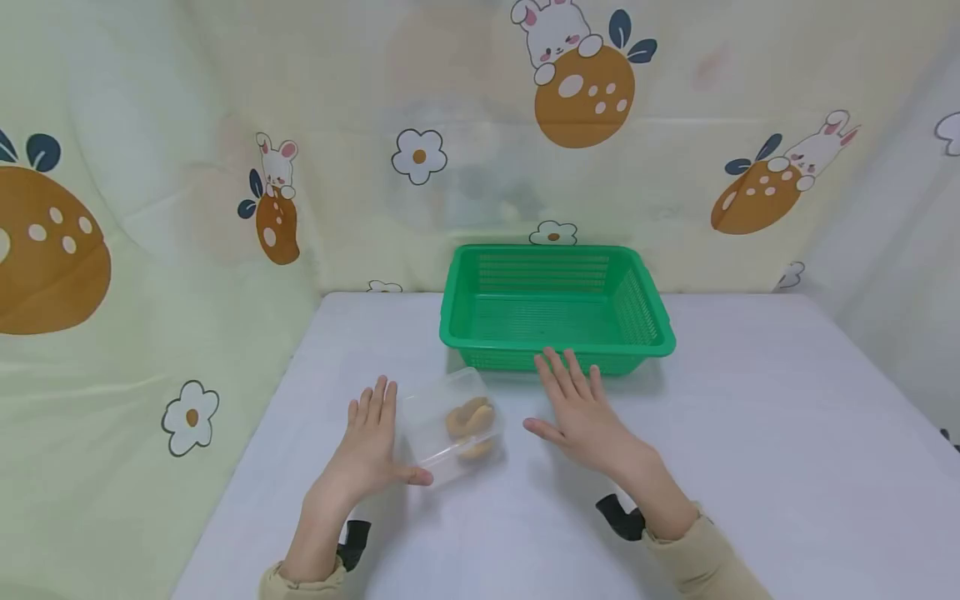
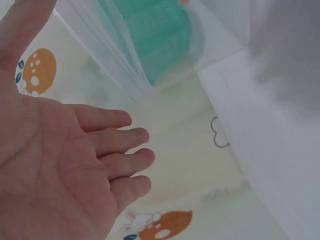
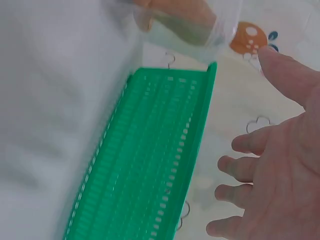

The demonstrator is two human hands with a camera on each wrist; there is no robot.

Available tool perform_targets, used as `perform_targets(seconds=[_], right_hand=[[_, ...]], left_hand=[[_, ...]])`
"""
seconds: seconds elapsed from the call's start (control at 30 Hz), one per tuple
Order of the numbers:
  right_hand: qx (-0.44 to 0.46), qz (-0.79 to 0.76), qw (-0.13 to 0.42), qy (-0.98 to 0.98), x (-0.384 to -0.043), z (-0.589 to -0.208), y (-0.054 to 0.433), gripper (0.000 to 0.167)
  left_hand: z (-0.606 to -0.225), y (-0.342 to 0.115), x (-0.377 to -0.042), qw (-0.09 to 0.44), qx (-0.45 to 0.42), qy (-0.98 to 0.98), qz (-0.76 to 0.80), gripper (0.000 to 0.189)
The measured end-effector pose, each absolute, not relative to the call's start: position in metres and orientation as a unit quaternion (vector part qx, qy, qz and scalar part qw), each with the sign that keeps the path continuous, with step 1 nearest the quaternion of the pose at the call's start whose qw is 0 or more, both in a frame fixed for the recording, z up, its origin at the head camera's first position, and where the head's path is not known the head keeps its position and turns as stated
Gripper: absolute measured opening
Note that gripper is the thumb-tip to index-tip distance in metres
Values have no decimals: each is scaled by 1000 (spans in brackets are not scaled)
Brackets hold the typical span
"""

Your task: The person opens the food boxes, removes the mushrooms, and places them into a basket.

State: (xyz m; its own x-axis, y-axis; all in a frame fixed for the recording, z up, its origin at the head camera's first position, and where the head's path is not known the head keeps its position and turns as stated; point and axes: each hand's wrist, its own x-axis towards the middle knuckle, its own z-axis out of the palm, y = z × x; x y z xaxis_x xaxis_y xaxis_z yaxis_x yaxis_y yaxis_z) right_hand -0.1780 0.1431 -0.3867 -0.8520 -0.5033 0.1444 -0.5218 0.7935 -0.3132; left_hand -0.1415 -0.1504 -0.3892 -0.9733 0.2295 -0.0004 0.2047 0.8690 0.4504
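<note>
Clear plastic box [image 1: 429, 423], tan pieces [image 1: 471, 419] inside, lies below and slightly left of centre in the head view; the left hand [image 1: 370, 448], fingers straight, perhaps touches it; the right hand [image 1: 585, 421], spread, grasps nothing.

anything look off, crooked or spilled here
Nothing looks spilled or damaged. The one slightly odd thing is the clear box: it sits at an angle to the near edge of the green basket, and in the head view its brown contents are bunched toward the right side.
</note>
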Motion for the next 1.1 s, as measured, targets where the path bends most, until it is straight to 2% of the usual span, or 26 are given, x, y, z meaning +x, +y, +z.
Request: perform_targets(seconds=[0.23,0.53,0.73,0.93,1.1], right_hand=[[316,153,46,-935,-177,-396,120,81],[405,132,40,-904,-174,-407,89,76],[460,106,113,-874,-179,-417,74,71],[492,78,185,-847,-183,-422,68,59],[515,-29,247,-820,-180,-413,60,49]], left_hand=[[-395,-160,-137,6,108,964,243,122],[-411,-157,-134,-10,139,961,240,117],[-423,-151,-133,-58,141,957,248,115],[-431,-144,-134,-90,139,957,238,108],[-435,-142,-132,-104,137,955,241,105]])
